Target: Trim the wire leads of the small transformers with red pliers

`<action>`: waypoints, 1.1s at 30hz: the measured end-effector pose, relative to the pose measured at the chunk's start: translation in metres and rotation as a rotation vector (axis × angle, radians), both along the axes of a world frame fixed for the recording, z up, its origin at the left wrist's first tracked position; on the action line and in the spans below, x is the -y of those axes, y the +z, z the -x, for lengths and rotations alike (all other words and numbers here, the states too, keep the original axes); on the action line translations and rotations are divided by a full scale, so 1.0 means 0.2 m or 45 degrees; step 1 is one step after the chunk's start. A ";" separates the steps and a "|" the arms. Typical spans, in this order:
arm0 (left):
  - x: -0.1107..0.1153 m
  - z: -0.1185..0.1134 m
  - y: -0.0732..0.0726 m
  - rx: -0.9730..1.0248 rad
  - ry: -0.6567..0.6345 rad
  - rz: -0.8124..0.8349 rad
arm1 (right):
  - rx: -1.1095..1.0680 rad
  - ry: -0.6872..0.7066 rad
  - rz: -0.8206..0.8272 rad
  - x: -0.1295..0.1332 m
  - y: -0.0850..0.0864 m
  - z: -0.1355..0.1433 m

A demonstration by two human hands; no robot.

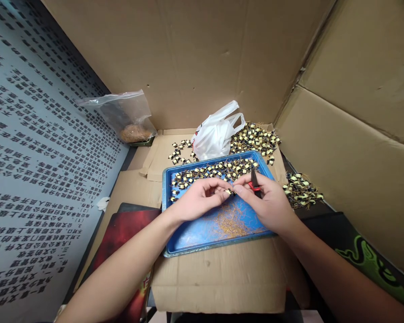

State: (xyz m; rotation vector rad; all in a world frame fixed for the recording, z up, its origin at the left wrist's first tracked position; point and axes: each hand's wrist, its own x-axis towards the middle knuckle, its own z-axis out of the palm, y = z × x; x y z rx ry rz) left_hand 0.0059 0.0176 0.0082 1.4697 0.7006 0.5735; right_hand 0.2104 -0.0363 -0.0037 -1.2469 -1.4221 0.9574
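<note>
Above the middle of a blue tray (185, 242), my left hand (202, 197) pinches a small black coil with yellow tape (228, 192) between thumb and fingertips. My right hand (269, 197) is closed around a tool with a dark pointed end and red parts (255, 181), apparently small scissors, pointing up and away. The thumb and forefinger of that hand meet at the coil's right side, where its thin wires would be; the fingertips partly hide them. Many similar coils (218, 168) lie along the tray's far side. Loose copper-coloured wire bits (230, 222) are heaped nearer me.
Behind the tray stands a white plastic bag (215, 134), with a coil pile (256, 139) beside it. Another coil pile (301, 190) lies right. A clear zip bag (131, 116) holding copper-coloured bits stands back left. Cardboard walls (222, 58) and a printed panel (37, 157) enclose the space.
</note>
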 end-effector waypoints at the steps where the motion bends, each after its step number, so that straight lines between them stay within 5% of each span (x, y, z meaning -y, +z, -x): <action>1: 0.00 0.00 0.00 -0.012 -0.012 -0.004 | 0.020 -0.001 -0.002 0.00 0.00 0.00; 15: -0.01 -0.01 0.00 0.159 0.051 0.181 | 0.026 -0.042 0.020 -0.02 0.00 -0.01; 23: -0.01 -0.01 -0.02 0.161 0.150 0.087 | 0.088 -0.028 0.027 -0.01 0.02 -0.03; 33: 0.03 -0.03 -0.02 0.116 0.070 0.093 | 0.106 -0.022 0.005 -0.02 0.02 -0.03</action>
